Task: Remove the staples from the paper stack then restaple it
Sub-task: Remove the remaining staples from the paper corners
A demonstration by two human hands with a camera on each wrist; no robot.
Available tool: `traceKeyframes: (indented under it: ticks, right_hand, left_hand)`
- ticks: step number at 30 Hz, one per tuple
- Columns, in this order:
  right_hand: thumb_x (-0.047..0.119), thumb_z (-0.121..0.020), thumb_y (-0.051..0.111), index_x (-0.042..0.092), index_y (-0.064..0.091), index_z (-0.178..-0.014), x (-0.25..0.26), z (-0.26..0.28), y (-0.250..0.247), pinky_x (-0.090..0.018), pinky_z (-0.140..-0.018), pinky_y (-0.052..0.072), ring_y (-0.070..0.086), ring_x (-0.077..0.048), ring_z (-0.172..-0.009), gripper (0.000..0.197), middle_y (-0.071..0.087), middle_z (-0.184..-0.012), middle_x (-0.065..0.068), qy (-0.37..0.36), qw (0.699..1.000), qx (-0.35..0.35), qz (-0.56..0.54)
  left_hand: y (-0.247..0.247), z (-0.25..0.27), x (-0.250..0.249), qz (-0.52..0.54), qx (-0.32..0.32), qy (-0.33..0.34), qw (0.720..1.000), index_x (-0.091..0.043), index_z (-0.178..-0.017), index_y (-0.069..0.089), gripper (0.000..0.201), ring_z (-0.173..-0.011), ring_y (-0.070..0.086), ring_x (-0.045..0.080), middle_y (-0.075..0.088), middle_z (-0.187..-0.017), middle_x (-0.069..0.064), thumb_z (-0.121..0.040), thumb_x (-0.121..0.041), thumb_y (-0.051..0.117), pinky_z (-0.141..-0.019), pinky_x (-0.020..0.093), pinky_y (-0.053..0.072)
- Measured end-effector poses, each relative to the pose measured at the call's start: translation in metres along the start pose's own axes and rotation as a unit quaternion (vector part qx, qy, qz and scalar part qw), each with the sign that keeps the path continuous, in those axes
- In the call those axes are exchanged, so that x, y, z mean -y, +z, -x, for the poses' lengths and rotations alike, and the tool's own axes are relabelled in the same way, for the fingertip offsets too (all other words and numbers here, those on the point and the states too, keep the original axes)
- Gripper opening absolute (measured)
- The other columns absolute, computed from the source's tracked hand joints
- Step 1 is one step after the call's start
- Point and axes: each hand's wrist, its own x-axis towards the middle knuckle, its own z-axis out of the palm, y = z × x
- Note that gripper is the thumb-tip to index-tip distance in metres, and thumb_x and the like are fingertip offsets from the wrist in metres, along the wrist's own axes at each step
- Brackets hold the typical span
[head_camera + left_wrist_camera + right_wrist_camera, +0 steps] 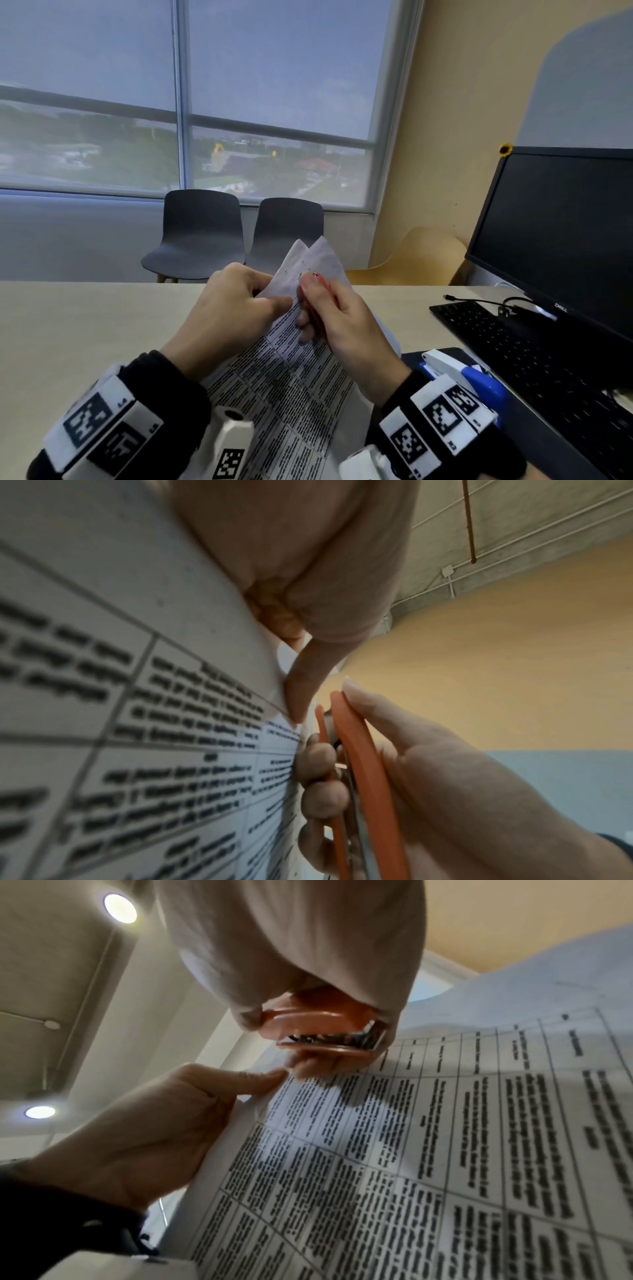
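A person sits at a pale wooden desk (pixel 85 325) and holds a paper stack (pixel 284 383) up off it with both hands. The sheets are printed with a dense table of small black text, and their top corner is fanned open into two raised flaps near the fingertips.

The left hand (pixel 233 301) grips the left edge of the stack near that corner, thumb lying across the printed face and fingers curled behind the sheets. The right hand (pixel 339 322) is clenched around an orange staple remover (pixel 363 772), thumb on one side and fingers wrapped round the other. From the right wrist camera the remover's metal jaws (pixel 329 1038) show between its two orange grips, right at the top edge of the paper. Whether they have hold of a staple is too blurred to tell.

A white and blue stapler (pixel 462 373) lies on the desk just to the right of the person's right wrist, apart from the paper. Beyond it a black keyboard (pixel 513 349) sits in front of a dark monitor (pixel 561 226).

Across the desk two dark grey chairs (pixel 202 233) stand side by side beneath a wide window (pixel 191 99), and a yellow chair (pixel 421 257) stands against the yellow wall to their right. Both wrists wear black bands carrying square black-and-white markers.
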Motion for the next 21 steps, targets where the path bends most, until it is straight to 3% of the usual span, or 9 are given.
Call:
traceKeyframes:
  ticks: [3,5,9,12,15,18,21]
  right_hand:
    - [0.063,-0.091,0.05,0.022,0.056,-0.083,0.0,0.002,0.002,-0.038,-0.065,0.05,0.051,-0.009,-0.066,0.042,0.052,-0.069,0.009,-0.045,0.995,-0.024,0.086]
    - [0.057,-0.095,0.048,0.026,0.052,-0.081,0.003,0.001,0.006,-0.03,-0.062,0.048,0.049,-0.003,-0.062,0.034,0.052,-0.067,0.011,-0.067,0.988,-0.046,0.131]
    - [0.054,-0.098,0.041,0.018,0.054,-0.091,0.002,-0.011,-0.013,-0.015,-0.051,0.042,0.05,-0.003,-0.058,0.038,0.059,-0.074,0.003,-0.055,0.977,-0.116,0.173]
    - [0.059,-0.096,0.04,0.024,0.045,-0.085,-0.005,-0.004,-0.028,-0.015,-0.048,0.038,0.045,-0.003,-0.05,0.038,0.052,-0.064,0.006,-0.086,0.952,-0.059,0.288]
    - [0.061,-0.094,0.041,0.027,0.043,-0.078,-0.013,0.007,-0.034,-0.019,-0.051,0.035,0.047,-0.006,-0.053,0.038,0.05,-0.06,0.007,-0.096,0.934,-0.036,0.341]
    - [0.069,-0.089,0.044,0.024,0.053,-0.078,-0.009,0.012,-0.048,-0.025,-0.059,0.043,0.056,-0.008,-0.063,0.048,0.06,-0.069,0.005,-0.024,0.925,0.029,0.377]
    - [0.076,-0.084,0.044,0.018,0.061,-0.074,-0.01,0.016,-0.066,-0.03,-0.061,0.043,0.057,-0.013,-0.065,0.062,0.061,-0.068,0.004,0.07,0.851,0.151,0.499]
  left_hand:
    - [0.001,0.0,-0.002,-0.017,0.006,0.01,1.0,-0.014,-0.075,0.08,0.02,-0.052,0.054,0.015,0.071,-0.067,0.015,-0.088,-0.027,0.072,-0.052,0.028,0.042]
    - [0.002,0.0,-0.003,-0.034,-0.003,0.011,0.999,-0.013,-0.075,0.08,0.02,-0.05,0.05,0.015,0.068,-0.065,0.016,-0.087,-0.027,0.072,-0.051,0.028,0.041]
    - [-0.006,0.001,-0.002,-0.057,-0.032,-0.023,0.998,-0.018,-0.08,0.083,0.013,-0.06,0.072,0.018,0.075,-0.064,0.001,-0.086,-0.02,0.072,-0.062,0.036,0.06]
    - [-0.008,0.001,-0.002,-0.029,-0.033,-0.021,0.999,-0.019,-0.086,0.083,0.013,-0.061,0.073,0.015,0.076,-0.067,-0.002,-0.088,-0.018,0.07,-0.065,0.037,0.062]
    - [-0.005,-0.002,0.0,-0.03,-0.023,-0.015,0.999,-0.018,-0.088,0.082,0.013,-0.059,0.072,0.01,0.076,-0.069,-0.003,-0.088,-0.019,0.07,-0.059,0.029,0.061]
    - [-0.011,-0.001,0.001,-0.015,-0.029,-0.021,0.999,-0.018,-0.086,0.082,0.012,-0.058,0.072,0.01,0.076,-0.068,-0.002,-0.087,-0.017,0.07,-0.053,0.025,0.058]
    - [-0.026,-0.002,0.001,0.014,-0.06,-0.008,0.998,-0.023,-0.083,0.08,0.011,-0.054,0.07,0.007,0.076,-0.066,-0.004,-0.086,-0.018,0.071,-0.049,0.024,0.056]
